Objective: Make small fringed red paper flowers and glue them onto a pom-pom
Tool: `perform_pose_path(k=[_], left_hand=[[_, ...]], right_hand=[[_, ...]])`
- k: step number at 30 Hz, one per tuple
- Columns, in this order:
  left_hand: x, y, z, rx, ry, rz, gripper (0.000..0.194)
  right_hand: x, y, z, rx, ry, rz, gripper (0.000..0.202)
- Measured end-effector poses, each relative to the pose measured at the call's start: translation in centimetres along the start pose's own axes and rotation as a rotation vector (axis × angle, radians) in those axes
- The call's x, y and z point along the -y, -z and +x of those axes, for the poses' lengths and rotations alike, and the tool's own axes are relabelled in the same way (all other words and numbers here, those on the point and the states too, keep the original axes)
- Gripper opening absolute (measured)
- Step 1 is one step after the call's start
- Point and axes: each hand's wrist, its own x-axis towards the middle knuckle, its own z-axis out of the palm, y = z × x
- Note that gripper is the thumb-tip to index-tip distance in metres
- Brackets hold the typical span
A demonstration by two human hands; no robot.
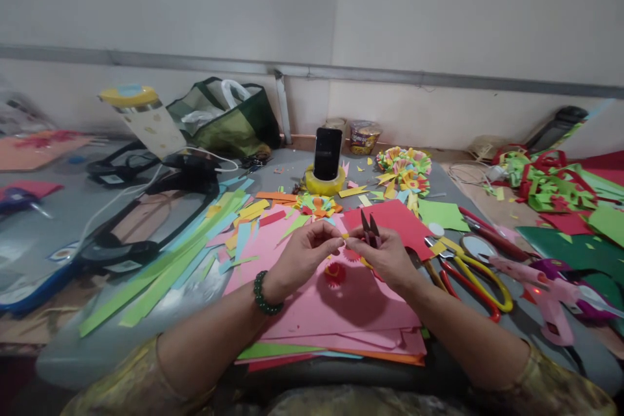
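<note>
Both hands meet over a stack of pink paper (pixel 292 318). The fingertips of my left hand (pixel 309 253) and my right hand (pixel 383 257) pinch a tiny yellow piece (pixel 346 236) between them. Small dark snips (pixel 370 229) also rest in my right hand, their blades pointing up and away. Just below the fingers, a red and yellow paper curl (pixel 335 274) lies on the pink sheets. A green bead bracelet (pixel 264 294) circles my left wrist. Red paper (pixel 402 221) lies behind my right hand.
Paper strips (pixel 166 260) spread at the left. A phone (pixel 327 153) stands on a yellow tape roll (pixel 324 183) behind the hands. At the right are yellow-handled scissors (pixel 487 279), red-handled pliers (pixel 470 289) and a pink glue gun (pixel 548 305). A tumbler (pixel 149 123) stands at the back left.
</note>
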Motion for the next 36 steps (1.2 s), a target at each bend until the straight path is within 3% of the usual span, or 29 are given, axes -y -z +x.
perform_pose_path(k=[12,18,24,36], left_hand=[[0.1,0.0,0.0,-0.011,0.011,-0.069,0.025],[0.1,-0.1,0.2,-0.050,-0.013,-0.021,0.030],[-0.1,0.0,0.2,-0.046,0.118,-0.220,0.035],[-0.3,0.2,0.2,-0.064,0.240,-0.426,0.035]], right_hand=[[-0.3,0.1,0.0,-0.017,0.099,-0.088,0.024],[-0.8,-0.1,0.0,0.061,0.185,-0.127,0.031],[-0.1,0.6,-0.2,0.060,0.184,-0.159,0.047],[-1.0,0.5,-0.6,0.163,0.207,-0.263,0.037]])
